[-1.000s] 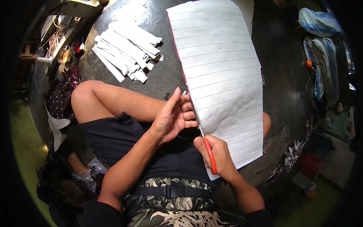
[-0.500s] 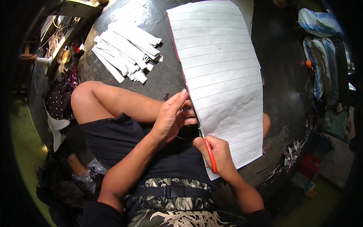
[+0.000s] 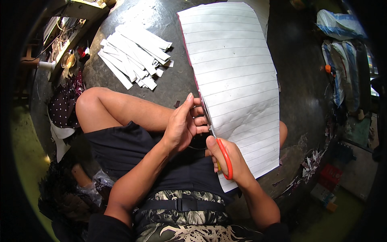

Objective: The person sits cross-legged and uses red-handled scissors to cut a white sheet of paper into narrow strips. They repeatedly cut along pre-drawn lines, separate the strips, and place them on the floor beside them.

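A large white lined sheet [image 3: 238, 76] with a thin dark-red border along its left edge lies over my right leg and the dark floor. My right hand [image 3: 230, 155] grips a pair of scissors [image 3: 226, 160] by its orange-red handle, with a bit of yellow showing below. The scissor blades point away from me and lie along the sheet's left edge. Beside them, my left hand [image 3: 183, 123] has its thumb raised and its fingers spread, their tips at the blades and the sheet's edge. Part of those fingertips is hidden there.
A pile of white strips [image 3: 137, 54] lies on the dark floor [image 3: 161, 16] at the far left. Polka-dot cloth [image 3: 62, 103] is heaped by my left knee. Paper scraps [image 3: 314, 163] lie to the right. White-and-blue sacks [image 3: 340, 72] stand at the far right.
My right hand has shifted slightly up and left with the scissors, and its handle has turned. My left thumb has moved a little left, off the sheet's edge.
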### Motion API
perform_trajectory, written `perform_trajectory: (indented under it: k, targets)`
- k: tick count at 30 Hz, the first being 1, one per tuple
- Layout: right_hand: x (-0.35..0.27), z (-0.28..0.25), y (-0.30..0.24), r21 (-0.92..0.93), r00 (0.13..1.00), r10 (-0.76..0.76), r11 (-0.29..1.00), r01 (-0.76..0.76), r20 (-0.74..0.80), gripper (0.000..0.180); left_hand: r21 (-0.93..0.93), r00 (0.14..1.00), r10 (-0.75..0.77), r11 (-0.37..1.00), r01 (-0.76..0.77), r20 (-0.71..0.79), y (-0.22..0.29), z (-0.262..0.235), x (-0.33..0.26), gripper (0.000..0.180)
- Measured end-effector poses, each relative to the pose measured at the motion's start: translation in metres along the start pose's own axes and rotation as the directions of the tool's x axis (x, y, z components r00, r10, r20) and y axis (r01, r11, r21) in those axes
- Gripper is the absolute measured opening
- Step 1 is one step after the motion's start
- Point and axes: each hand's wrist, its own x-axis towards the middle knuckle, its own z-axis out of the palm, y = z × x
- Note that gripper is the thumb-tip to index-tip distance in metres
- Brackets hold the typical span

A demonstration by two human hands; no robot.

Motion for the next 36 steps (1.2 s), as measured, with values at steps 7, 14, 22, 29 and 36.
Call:
perform_trajectory:
  k: [7,14,22,29,36]
  targets:
    - [0.004,0.003,-0.006,-0.035,0.998,-0.044,0.998,0.043,-0.044,0.071,-0.028,1.000,-0.016,0.999,0.016,0.011,0.003,0.002,-0.001,0.053]
    - [0.001,0.006,-0.010,-0.077,0.988,-0.097,0.993,0.088,-0.119,0.071,-0.017,1.000,-0.017,1.000,0.018,0.014,0.004,0.003,-0.001,0.053]
    - [0.001,0.006,-0.009,-0.079,0.993,-0.030,0.997,0.022,-0.110,0.072,0.037,0.997,0.069,0.997,-0.068,-0.045,0.008,0.008,0.004,0.049]
    - [-0.001,0.002,-0.008,0.020,1.000,-0.011,1.000,0.011,0.007,0.073,0.115,0.990,0.124,0.987,-0.115,-0.067,0.012,0.009,0.011,0.041]
    - [0.003,0.005,-0.018,0.000,1.000,-0.015,1.000,0.015,-0.019,0.076,0.319,0.946,0.301,0.914,-0.250,-0.122,0.010,0.005,0.012,0.023]
